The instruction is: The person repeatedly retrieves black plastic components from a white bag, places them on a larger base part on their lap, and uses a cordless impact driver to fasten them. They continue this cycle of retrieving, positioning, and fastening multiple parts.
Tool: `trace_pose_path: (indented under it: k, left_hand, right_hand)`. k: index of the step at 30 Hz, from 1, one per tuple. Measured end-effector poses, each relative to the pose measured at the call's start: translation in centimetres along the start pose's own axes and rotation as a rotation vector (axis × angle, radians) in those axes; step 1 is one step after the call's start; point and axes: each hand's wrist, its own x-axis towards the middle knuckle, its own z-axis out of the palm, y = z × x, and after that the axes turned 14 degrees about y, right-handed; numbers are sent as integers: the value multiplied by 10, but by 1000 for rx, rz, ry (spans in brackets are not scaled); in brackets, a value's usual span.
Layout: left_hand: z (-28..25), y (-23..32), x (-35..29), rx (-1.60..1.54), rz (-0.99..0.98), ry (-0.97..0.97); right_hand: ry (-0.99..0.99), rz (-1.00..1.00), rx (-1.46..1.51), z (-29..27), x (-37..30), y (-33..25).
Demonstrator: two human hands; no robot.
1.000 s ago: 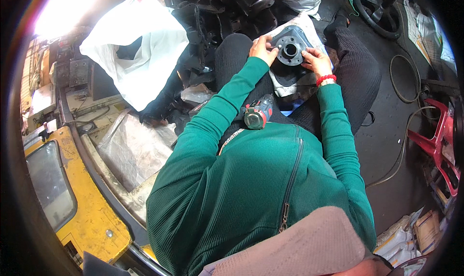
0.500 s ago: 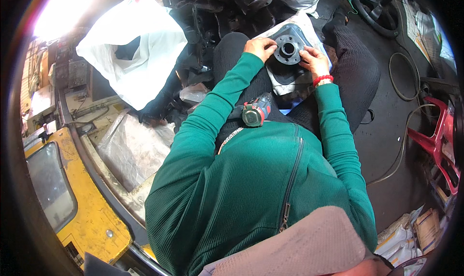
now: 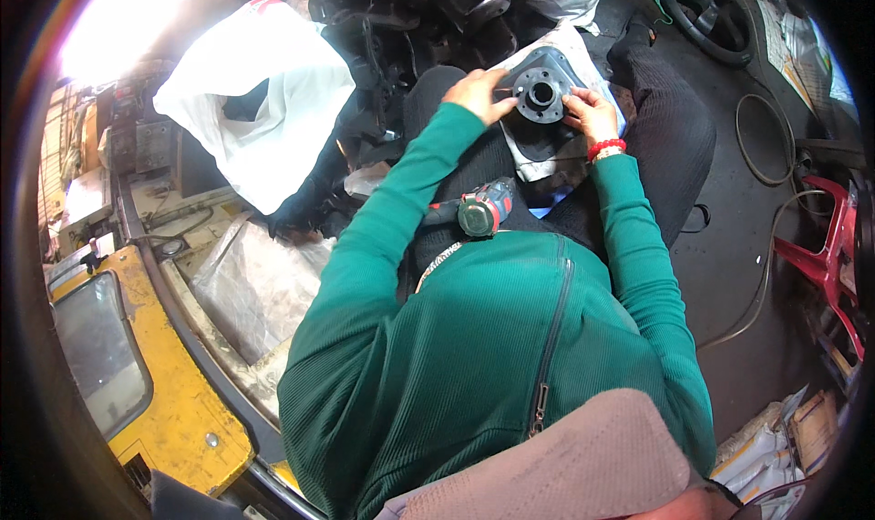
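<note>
A round dark metal flange (image 3: 536,108) with a raised centre hub and holes around its rim rests on a black plate (image 3: 553,62). Both lie over white sheeting (image 3: 540,166) between my legs. At the flange's left edge is my left hand (image 3: 478,96), thumb and fingers apart, with a tiny bright spot by the fingertips that I cannot make out. My right hand (image 3: 594,116), wearing a red bead bracelet, pinches the flange's right rim. Across my lap lies a red and dark cordless drill (image 3: 483,210).
A large white sack (image 3: 305,110) stands open at the left, beside a heap of black parts (image 3: 424,19). A yellow machine panel (image 3: 196,401) is at lower left. A steering wheel (image 3: 711,23), a cable (image 3: 764,288) and a red plastic stool (image 3: 829,247) are on the right.
My left hand has moved slightly left off the flange, and its fingers have spread. My right hand stays at the flange's right rim. The whole view has shifted a little.
</note>
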Motion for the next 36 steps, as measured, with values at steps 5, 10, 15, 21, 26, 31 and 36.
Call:
trace_pose_path:
  k: [5, 10, 15, 21, 26, 31, 36]
  left_hand:
    - [-125, 19, -50, -194, -23, -1093]
    - [-89, 45, -111, 204, 54, -589]
    - [-113, 3, -90, -303, -44, -563]
    - [-167, 53, -5, -282, -539, -335]
    - [-138, 31, 15, -237, -288, -302]
    - [-129, 26, 16, -291, -455, -383]
    - [-124, 34, 21, -229, -594, -436]
  right_hand:
    - [-11, -3, -7, -5, 0, 0]
    - [-44, 9, 10, -1, -2, -6]
    - [-36, 20, -6, -4, 10, -4]
    - [-55, 35, -13, -2, 1, -4]
    - [-45, 33, -20, -3, 4, -1]
    - [-43, 33, -25, -3, 4, -1]
    - [-45, 32, -2, -3, 4, 0]
